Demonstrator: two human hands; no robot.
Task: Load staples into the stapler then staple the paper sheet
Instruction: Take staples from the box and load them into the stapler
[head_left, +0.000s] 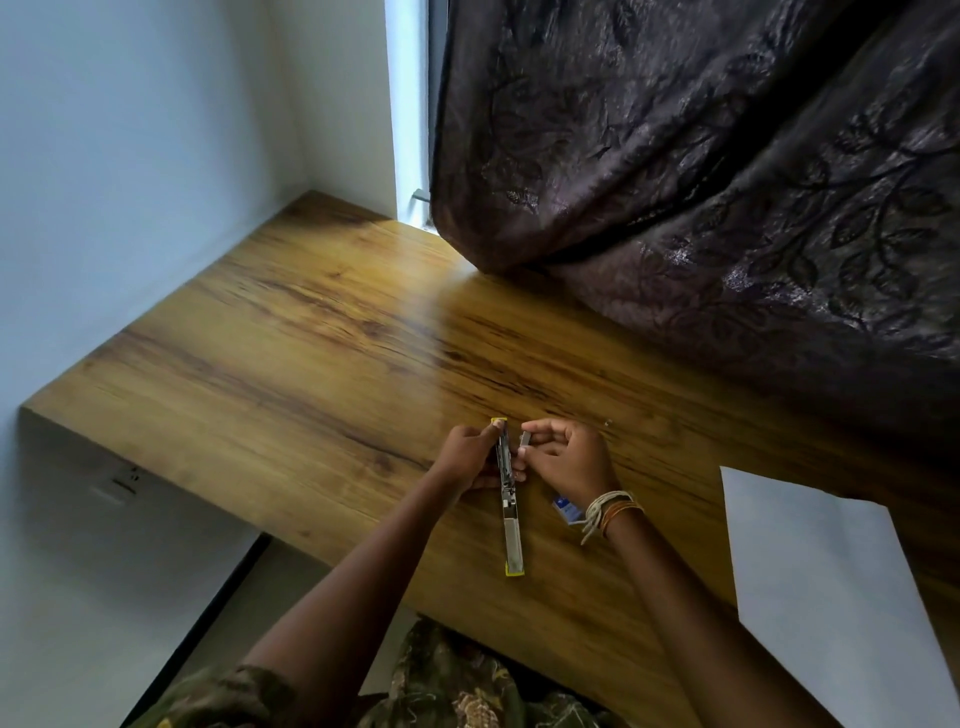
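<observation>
A small stapler (509, 514) with yellow ends lies swung fully open on the wooden desk (311, 353), its metal staple channel facing up. My left hand (467, 457) grips the stapler's far half. My right hand (566, 457) pinches a short silver strip of staples (525, 439) just right of the channel, close to it. A white paper sheet (831, 587) lies flat on the desk at the right, apart from both hands.
A small blue and white box (566, 509) sits on the desk under my right wrist. A dark patterned curtain (727, 182) hangs over the desk's far right part. White walls close the left and back. The desk's near edge runs diagonally by my arms.
</observation>
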